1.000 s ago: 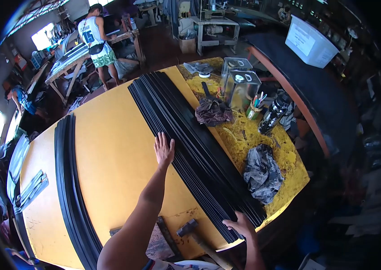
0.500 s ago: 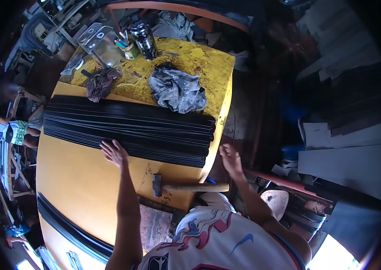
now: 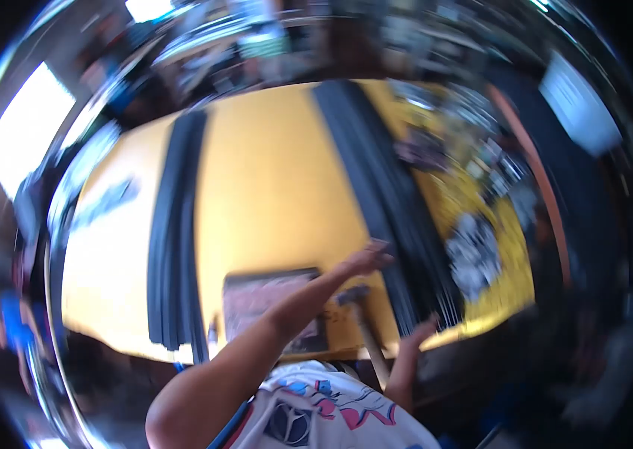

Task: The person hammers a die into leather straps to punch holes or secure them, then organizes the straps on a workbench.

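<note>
A thick stack of long black strips runs from the far side of the yellow table to its near edge. My left hand lies at the stack's left edge, fingers stretched out towards the strips and holding nothing. Close to the near end of the stack is my right hand, its fingers smeared by motion. Between my forearms, a hammer with a wooden handle rests on the table near the edge. To the left of it sits a reddish slab with a dark border, partly covered by my left forearm.
A second bundle of black strips lies further left on the yellow table. Crumpled grey cloth and a dark rag lie right of the stack. An orange-red bar runs beyond the table's right side. People in the background are blurred.
The view has swung round to the left, bringing the second bundle and the table's left side into full view. My left hand has shifted along the stack towards its near end.
</note>
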Tool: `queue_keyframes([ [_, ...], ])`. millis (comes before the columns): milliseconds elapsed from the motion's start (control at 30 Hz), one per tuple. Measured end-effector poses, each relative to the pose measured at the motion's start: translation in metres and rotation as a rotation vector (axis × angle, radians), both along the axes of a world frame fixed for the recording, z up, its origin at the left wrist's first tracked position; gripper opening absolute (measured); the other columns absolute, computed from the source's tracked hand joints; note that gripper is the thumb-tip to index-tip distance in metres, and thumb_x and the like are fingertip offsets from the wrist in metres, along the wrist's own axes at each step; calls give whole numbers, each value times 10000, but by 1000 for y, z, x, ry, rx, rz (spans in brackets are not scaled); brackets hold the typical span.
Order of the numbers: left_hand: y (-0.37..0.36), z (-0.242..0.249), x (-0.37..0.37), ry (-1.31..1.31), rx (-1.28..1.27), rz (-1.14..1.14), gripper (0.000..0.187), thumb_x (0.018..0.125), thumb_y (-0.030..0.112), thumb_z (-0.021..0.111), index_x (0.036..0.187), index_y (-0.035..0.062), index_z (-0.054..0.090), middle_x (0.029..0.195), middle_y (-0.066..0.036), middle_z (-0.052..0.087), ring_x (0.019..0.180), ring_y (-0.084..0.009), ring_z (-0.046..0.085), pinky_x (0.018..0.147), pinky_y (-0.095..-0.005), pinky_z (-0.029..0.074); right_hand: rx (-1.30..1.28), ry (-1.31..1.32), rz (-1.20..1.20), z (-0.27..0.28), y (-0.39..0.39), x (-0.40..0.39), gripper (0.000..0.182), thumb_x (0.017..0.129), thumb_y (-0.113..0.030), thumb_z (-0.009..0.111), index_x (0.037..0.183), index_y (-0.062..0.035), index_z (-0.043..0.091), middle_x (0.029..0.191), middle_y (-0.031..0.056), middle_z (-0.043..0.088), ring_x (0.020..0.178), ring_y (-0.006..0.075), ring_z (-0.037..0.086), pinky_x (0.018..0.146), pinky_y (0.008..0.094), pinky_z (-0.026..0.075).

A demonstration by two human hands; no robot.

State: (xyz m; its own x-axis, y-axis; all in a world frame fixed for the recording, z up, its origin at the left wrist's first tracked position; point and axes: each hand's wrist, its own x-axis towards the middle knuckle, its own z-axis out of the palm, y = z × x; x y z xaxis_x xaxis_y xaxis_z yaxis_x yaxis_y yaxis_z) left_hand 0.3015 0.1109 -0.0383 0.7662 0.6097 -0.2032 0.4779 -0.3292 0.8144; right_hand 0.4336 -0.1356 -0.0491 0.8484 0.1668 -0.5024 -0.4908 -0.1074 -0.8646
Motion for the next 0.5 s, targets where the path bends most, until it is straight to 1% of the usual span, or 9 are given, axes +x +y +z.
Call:
queue_keyframes([
  [67,-15,-6,-17,-22,160,81,772,914,567,536,1477,72,352,1494,-218,368,1367,-370,384,1128,-427,336,111,67,76,1,-13,13,840,927,-574,450,1523,-33,211,1587,179,193,1462,298,189,1195,415,118],
  [100,-29,35,-39,-5,192,74,736,930,525,533,1477,67,349,1492,-222,367,1334,-384,423,1121,-426,350,96,80,90,7,-23,15,830,924,-571,449,1525,-46,220,1590,165,197,1462,286,192,1194,415,118],
  [167,-47,70,-94,-208,206,66,652,947,446,539,1440,44,397,1440,-234,427,1289,-398,464,1082,-437,392,-217,98,32,92,-23,-26,729,930,-505,484,1479,-44,360,1518,176,345,1367,314,367,1114,440,285],
  [233,-66,94,-171,-294,204,84,614,948,410,548,1417,33,426,1411,-239,459,1271,-399,481,1064,-442,409,-214,-199,149,26,-54,19,654,924,-422,520,1440,-33,422,1411,181,461,1227,307,485,1030,411,388],
  [300,-92,100,-257,-334,182,283,548,924,320,596,1368,23,474,1333,-244,524,1206,-403,531,1013,-449,445,-211,-361,253,24,-61,2,634,917,-387,543,1421,-17,441,1356,181,508,1162,302,528,995,395,427],
  [367,-122,104,-350,-306,236,536,416,897,202,627,1262,10,567,1197,-237,614,1138,-388,580,959,-429,476,-127,-537,126,73,-35,-68,520,922,-258,533,1329,65,501,1308,169,541,1191,296,515,1003,403,430],
  [433,-152,93,-438,-331,154,827,339,871,89,649,1194,-6,608,1147,-201,649,1056,-323,647,917,-377,507,94,-724,417,53,-22,-111,333,893,-187,558,1123,50,600,1171,138,575,983,243,592,874,338,483],
  [467,-168,78,-479,-311,175,987,295,877,54,637,1166,-4,624,1090,-180,673,989,-285,682,869,-353,534,6,-568,505,85,9,-165,255,894,-164,554,1047,30,615,1065,117,593,909,210,590,843,336,482],
  [500,-182,69,-519,-305,189,1086,267,891,71,632,1149,0,633,1058,-177,682,962,-275,691,847,-355,545,43,-523,695,115,27,-230,300,868,-150,606,1120,12,600,989,85,620,939,181,591,818,296,478],
])
